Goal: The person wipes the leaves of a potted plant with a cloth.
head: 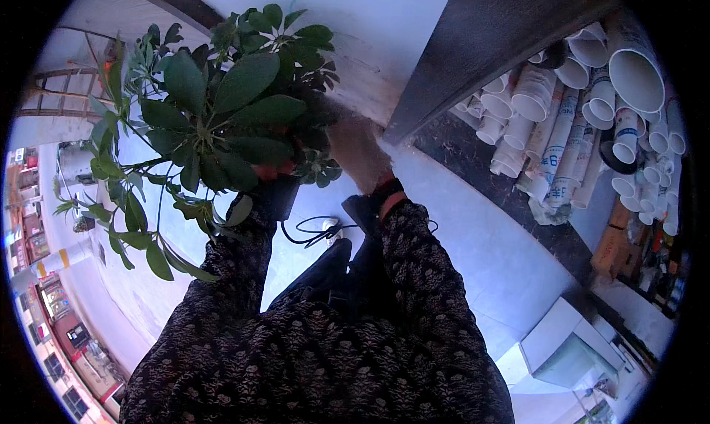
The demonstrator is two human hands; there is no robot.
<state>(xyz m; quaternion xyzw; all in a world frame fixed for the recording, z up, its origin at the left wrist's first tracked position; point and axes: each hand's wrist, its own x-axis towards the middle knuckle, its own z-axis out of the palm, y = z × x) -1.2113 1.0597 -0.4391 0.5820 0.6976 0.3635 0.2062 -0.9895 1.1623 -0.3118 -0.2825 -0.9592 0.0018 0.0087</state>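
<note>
A leafy green potted-type plant, seemingly a schefflera (205,127), spreads across the upper left, close to the camera. My left hand (272,170) is mostly hidden behind its broad leaves, with only a bit of skin near the wrist showing. My right hand (358,152) is blurred and reaches into the dark shadow at the plant's right side. Its fingers are lost in that shadow, so I cannot tell whether either hand grips a stem or a pot. Both wrists wear dark bands with black box-like devices, and a black cable (310,236) hangs between them.
A dark upright panel (488,41) rises ahead on the right. Beyond it, white plastic pipes (554,141) lie stacked on a dark ledge (499,202), with cardboard boxes (617,246) nearby. A wooden ladder-like frame (61,94) stands at far left. Pale floor (444,241) lies below.
</note>
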